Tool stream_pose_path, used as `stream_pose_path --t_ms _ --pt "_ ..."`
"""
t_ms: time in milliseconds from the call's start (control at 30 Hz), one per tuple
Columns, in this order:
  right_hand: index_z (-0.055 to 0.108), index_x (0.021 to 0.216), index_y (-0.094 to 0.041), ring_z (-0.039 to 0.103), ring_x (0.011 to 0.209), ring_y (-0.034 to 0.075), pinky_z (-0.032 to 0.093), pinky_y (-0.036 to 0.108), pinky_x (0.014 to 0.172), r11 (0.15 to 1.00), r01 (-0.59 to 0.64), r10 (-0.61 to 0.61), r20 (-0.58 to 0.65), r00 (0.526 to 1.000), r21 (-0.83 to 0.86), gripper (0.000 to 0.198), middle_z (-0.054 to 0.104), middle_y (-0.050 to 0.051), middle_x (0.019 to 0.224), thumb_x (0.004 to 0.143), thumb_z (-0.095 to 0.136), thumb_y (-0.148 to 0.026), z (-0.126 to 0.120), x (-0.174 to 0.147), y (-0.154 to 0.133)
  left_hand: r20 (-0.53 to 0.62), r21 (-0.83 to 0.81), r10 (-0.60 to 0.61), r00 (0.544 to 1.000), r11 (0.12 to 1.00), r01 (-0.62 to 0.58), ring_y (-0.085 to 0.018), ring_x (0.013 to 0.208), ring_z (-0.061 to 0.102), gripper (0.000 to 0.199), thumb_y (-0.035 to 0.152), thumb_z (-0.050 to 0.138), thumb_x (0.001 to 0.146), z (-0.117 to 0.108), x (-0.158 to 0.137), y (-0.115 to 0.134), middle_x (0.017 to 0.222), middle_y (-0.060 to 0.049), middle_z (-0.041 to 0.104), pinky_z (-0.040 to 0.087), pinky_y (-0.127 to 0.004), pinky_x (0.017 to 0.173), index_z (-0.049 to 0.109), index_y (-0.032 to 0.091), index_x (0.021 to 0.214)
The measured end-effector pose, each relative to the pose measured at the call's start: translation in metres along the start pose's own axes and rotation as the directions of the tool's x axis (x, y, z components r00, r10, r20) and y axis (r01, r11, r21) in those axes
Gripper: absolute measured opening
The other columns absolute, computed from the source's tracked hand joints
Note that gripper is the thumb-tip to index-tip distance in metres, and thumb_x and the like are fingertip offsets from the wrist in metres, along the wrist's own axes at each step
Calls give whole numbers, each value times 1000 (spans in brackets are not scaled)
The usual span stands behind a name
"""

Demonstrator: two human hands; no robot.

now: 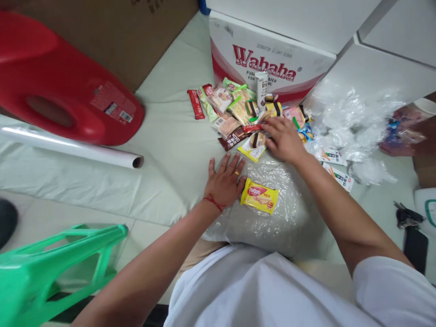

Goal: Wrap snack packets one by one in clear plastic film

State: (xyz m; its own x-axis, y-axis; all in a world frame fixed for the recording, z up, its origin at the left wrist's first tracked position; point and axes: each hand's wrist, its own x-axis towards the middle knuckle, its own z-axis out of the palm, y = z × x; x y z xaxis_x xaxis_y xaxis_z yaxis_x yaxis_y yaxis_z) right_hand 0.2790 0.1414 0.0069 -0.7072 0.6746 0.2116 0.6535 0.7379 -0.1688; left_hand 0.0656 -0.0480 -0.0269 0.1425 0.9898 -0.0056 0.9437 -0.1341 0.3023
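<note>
A flat, yellow, red-labelled rectangular packet [259, 196] lies slightly askew, its lettering upside down, on glossy, crinkled clear plastic wrap [286, 222]; by the wrap's far edge, small multicoloured wrapped snacks [240, 109] lie jumbled in an overlapping heap.

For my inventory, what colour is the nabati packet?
The nabati packet is mainly yellow; head view.

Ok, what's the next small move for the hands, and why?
Probably have the right hand lift one packet from the snack pile: it reaches over the pile's near side, while the left hand lies spread on the clear plastic, beside the yellow wafer packet.
</note>
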Motion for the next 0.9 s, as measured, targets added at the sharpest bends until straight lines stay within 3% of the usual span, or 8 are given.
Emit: stream_pose_path --t_ms 167,367,500,600,667,733,800,900 --pt "64 142 -24 55 136 36 42 59 114 987 -163 160 -237 958 8 46 62 15 148 105 50 -48 -35 -54 11 -5 -15 -5 1000 1000 5 -33 165 26 58 44 33 110 0 0 -1 177 -5 32 8 -72 132 42 29 165" --pt "77 112 -19 66 111 32 49 52 104 978 -203 204 17 979 -52 36 78 14 117 103 47 -37 -35 -129 37 -14 -20 5 1000 1000 -5 -32 166 25 58 44 34 110 1 0 -1 177 -6 33 5 -71 133 44 27 165" --pt "79 106 -15 65 115 35 47 57 108 896 -418 425 14 905 -153 38 77 18 119 97 47 -33 -42 -138 66 -9 -26 -7 1000 1000 7 -31 166 25 58 43 35 110 1 0 -1 176 -5 33 5 -72 133 44 26 164" --pt "81 106 -17 61 118 37 50 56 102 871 -453 443 -99 891 -190 37 77 18 116 99 50 -37 -56 -117 47 -11 -28 -5 1000 1000 4 -31 166 26 58 43 34 110 0 0 0 176 -5 34 6 -72 133 44 27 164" --pt "80 116 -20 60 120 36 51 51 97 929 -332 321 -93 943 -164 35 76 15 119 101 52 -36 -59 -93 18 -12 -24 2 1000 1000 -3 -32 166 26 58 43 33 109 0 0 0 176 -6 33 6 -73 132 44 27 164" --pt "75 131 -23 62 119 31 51 46 99 999 -3 8 153 988 -32 40 74 10 131 100 49 -22 -52 -62 -12 -9 -14 5 1000 1000 -5 -33 166 25 59 44 32 109 0 0 0 177 -6 33 7 -73 132 43 27 165" --pt "66 145 -25 61 127 28 50 44 103 977 208 -214 297 931 52 54 67 7 148 97 46 -10 -37 -29 -34 -1 -4 2 1000 1000 -2 -34 166 25 60 44 31 109 0 0 0 177 -7 32 7 -74 131 42 26 165" --pt "55 156 -22 63 127 30 51 42 96 955 295 -267 409 873 -6 64 56 9 161 94 49 -6 -14 13 -47 23 3 -11 1000 1000 11 -34 166 24 60 43 27 110 -1 1 1 177 -6 32 7 -74 131 40 26 166"
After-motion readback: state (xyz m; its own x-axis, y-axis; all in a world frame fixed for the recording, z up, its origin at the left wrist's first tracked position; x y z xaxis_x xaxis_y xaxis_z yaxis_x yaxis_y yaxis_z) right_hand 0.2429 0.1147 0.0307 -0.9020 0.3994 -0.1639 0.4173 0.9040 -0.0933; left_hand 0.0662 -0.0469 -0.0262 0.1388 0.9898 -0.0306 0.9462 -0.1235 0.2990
